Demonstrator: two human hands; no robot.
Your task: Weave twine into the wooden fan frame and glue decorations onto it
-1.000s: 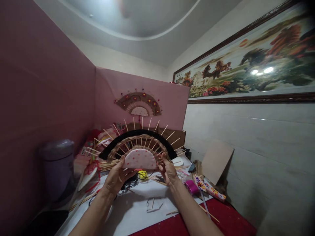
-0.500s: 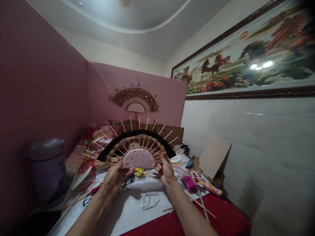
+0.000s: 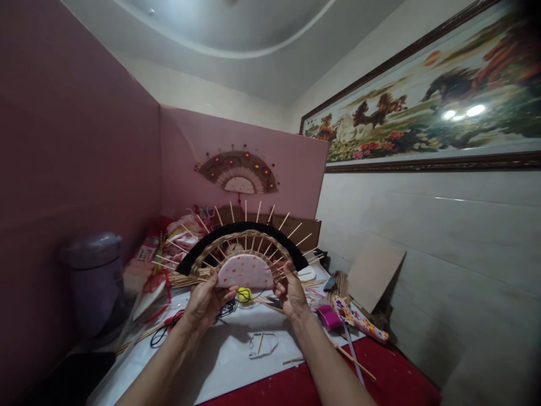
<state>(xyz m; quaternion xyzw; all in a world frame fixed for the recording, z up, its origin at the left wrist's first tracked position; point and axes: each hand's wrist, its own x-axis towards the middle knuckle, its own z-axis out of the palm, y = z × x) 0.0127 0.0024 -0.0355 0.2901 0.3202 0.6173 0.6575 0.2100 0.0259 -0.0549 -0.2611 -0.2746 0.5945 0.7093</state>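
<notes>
Fan (image 3: 247, 233): held up over bench (image 3: 274, 389) | left hand (image 3: 205, 303): base (image 3: 245, 272) pinched at left end | right hand (image 3: 293, 296): right end pinched | best: base gripped softly, both ends level, thin sticks (image 3: 246, 211) not bent

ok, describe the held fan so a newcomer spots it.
Find the rear pink panel. Lower and nearer, the held fan sits between the left hand and right hand. Unlike the panel's decorated fan, it has a black band and bare stick ends.

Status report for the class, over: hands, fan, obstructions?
Left hand, right hand: holding fan at lower edge. Fan raised above table, stick tips bare. Nothing visibly blocking it.
</notes>
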